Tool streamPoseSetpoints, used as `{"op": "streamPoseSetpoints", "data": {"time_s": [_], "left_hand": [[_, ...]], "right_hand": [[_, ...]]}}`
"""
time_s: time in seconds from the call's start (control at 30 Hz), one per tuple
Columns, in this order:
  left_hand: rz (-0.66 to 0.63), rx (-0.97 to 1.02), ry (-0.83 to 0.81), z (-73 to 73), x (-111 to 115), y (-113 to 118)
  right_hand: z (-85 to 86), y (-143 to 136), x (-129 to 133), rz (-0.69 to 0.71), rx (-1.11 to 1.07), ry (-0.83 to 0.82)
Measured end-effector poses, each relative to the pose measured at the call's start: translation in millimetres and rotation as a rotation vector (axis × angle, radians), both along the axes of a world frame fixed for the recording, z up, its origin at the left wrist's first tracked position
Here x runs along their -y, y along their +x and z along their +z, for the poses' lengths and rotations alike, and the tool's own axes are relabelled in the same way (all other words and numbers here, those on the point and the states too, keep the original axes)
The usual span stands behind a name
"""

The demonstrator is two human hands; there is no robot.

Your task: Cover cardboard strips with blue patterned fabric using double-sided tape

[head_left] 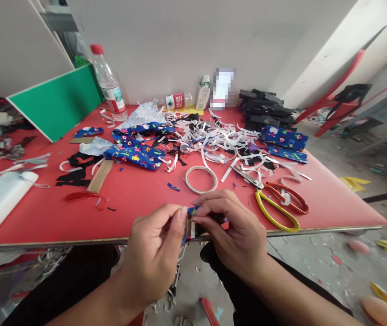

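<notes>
Both hands meet over the front edge of the red table (139, 213). My left hand (157, 246) pinches the left side of a small blue patterned cloth piece (192, 210). On its right side, my right hand (236, 226) grips the same piece with thumb and fingers. Most of the piece is hidden by the fingers; a brown and white part shows below the blue. Just beyond the hands lies a roll of white tape (187, 180). Scissors with one yellow and one red handle (277, 213) rest to the right, blades pointing away and slightly left.
White strips (214, 136) are heaped mid-table, with blue patterned cloth (135, 154) left of them. Folded blue pieces (283, 138) and a black stack (264, 108) lie right. A bottle (113, 97), green board (57, 102) and white power bank (3, 203) are left.
</notes>
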State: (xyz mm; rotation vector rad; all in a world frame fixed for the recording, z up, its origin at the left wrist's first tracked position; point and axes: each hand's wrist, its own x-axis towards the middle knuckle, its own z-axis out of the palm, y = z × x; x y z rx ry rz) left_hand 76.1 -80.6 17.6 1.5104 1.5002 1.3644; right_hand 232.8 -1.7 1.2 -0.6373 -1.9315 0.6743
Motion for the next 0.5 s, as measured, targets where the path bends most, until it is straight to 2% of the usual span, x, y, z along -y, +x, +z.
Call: {"op": "streamPoseSetpoints", "data": {"time_s": [0.17,0.5], "left_hand": [[0.002,-0.05,0.04,-1.0,-1.2,0.3],[-0.027,-0.347,0.247,5.1,0.7,-5.6]], "right_hand": [[-0.2,2.0,-0.1,-0.005,-0.038,0.033],[8.5,8.6,-4.1,0.073,0.008,0.159]]}}
